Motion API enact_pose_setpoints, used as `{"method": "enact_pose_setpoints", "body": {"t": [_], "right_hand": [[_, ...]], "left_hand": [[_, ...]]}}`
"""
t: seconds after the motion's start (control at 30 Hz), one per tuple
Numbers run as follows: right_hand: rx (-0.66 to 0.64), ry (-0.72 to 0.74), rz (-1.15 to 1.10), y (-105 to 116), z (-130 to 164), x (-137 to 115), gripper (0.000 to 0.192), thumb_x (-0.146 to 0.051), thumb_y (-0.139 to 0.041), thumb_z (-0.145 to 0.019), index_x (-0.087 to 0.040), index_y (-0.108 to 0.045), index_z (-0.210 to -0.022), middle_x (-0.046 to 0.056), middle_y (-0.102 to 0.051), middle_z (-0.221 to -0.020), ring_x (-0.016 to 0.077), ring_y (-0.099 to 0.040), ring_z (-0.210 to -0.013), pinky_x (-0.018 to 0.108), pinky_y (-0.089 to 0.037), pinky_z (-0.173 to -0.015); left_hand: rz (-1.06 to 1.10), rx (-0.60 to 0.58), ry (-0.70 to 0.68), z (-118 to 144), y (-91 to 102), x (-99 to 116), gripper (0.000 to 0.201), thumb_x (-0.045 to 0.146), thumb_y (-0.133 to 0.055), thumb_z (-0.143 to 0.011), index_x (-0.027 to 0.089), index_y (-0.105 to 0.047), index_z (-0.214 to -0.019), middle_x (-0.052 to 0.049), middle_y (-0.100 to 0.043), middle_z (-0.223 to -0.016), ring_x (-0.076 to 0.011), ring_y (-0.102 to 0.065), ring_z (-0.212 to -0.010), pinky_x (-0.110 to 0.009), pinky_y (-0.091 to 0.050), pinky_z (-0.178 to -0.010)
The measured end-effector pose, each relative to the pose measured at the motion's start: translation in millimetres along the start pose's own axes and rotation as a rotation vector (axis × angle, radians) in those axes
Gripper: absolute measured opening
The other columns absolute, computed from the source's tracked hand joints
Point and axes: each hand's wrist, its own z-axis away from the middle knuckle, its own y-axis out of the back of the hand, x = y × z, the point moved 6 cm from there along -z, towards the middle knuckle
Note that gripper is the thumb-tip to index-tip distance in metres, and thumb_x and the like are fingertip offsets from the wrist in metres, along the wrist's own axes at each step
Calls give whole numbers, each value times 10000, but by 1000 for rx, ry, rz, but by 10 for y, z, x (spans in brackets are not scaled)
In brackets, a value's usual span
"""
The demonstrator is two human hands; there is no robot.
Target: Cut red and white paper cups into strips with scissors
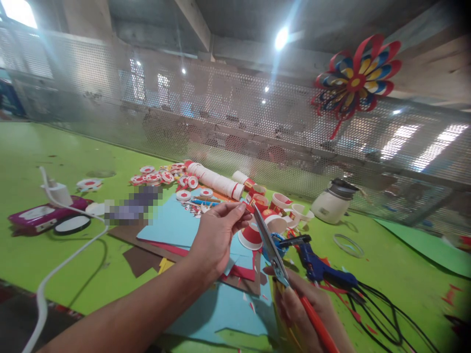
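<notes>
Two bare hands (215, 235) and forearms, no sleeves, rings or gloves

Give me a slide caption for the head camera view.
Left hand pinches a small red piece while right hand works orange-handled scissors above coloured paper sheets.

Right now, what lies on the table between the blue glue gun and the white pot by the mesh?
In the head view, only bare green table separates the glue gun from the white pot; a thin ring lies just right.

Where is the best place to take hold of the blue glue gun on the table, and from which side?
Probably by the handle of the blue glue gun, coming from above: it lies on its side on the green table, nozzle pointing left and black cord trailing right.
</notes>
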Motion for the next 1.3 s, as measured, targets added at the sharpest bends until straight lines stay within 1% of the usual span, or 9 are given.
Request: {"method": "enact_pose_setpoints", "body": {"t": [0.1,0.3,0.57,0.77,0.93,1.07,1.13,1.23,1.3], "right_hand": [[21,-4,5,9,5,-1,472,-556,-370,-872,-206,-662,-994,-19,-441,-512,131,-419,-434,238,-345,-409],[15,-49,-13,11,13,4,495,-566,-390,-859,-179,-667,-994,-22,-417,-518,131,-408,-437,239,-351,-411],[5,-52,-46,0,18,4,530,-599,-389,-854,-169,-663,-998,-41,-401,-502,118,-391,-426,233,-308,-415],[-2,-87,-36,-14,27,20,501,-579,-384,-862,-174,-641,-1008,-48,-400,-500,117,-390,-428,233,-302,-430],[13,-129,-56,-36,54,82,496,-571,-372,-867,-162,-632,-974,-48,-399,-472,118,-385,-397,237,-300,-410],[20,-121,-82,-24,49,96,496,-572,-395,-858,-147,-629,-962,-56,-382,-460,109,-366,-383,234,-297,-401],[9,-119,-59,0,31,86,501,-572,-390,-864,-146,-631,-971,-49,-405,-469,115,-391,-400,234,-315,-410],[-65,-118,-6,18,3,38,497,-544,-341,-900,-149,-621,-1009,-19,-494,-515,136,-467,-456,240,-377,-453],[-108,-91,36,30,-1,-28,486,-517,-306,-921,-163,-630,-1001,0,-542,-548,147,-505,-488,246,-411,-486]], "left_hand": [[0,-2,-6,5,-5,2,101,155,-735,-639,108,-664,-693,-30,-653,-653,-97,-605,-620,-222,-463,-637],[3,1,-10,7,-7,0,116,170,-744,-631,112,-664,-691,-29,-652,-653,-102,-609,-624,-229,-467,-645],[2,5,-7,12,-10,7,97,154,-731,-641,107,-663,-691,-30,-648,-651,-100,-609,-623,-221,-469,-634],[3,2,-8,9,-8,4,93,154,-730,-643,107,-665,-689,-33,-648,-656,-103,-609,-629,-224,-472,-636],[0,-18,-1,0,-5,-13,95,156,-732,-640,106,-664,-685,-31,-645,-650,-99,-603,-621,-221,-469,-634],[-13,-14,9,-9,5,-3,106,167,-731,-644,110,-657,-694,-26,-643,-664,-105,-609,-646,-221,-460,-635],[-22,-8,12,-18,17,15,114,179,-732,-648,114,-652,-697,-21,-639,-680,-108,-612,-668,-223,-455,-639],[-43,-10,11,-38,38,49,121,196,-732,-655,123,-648,-703,-12,-633,-696,-103,-606,-685,-219,-438,-637],[-64,-22,4,-55,48,75,119,204,-728,-661,128,-648,-706,-11,-631,-696,-98,-597,-687,-215,-425,-633]]}}
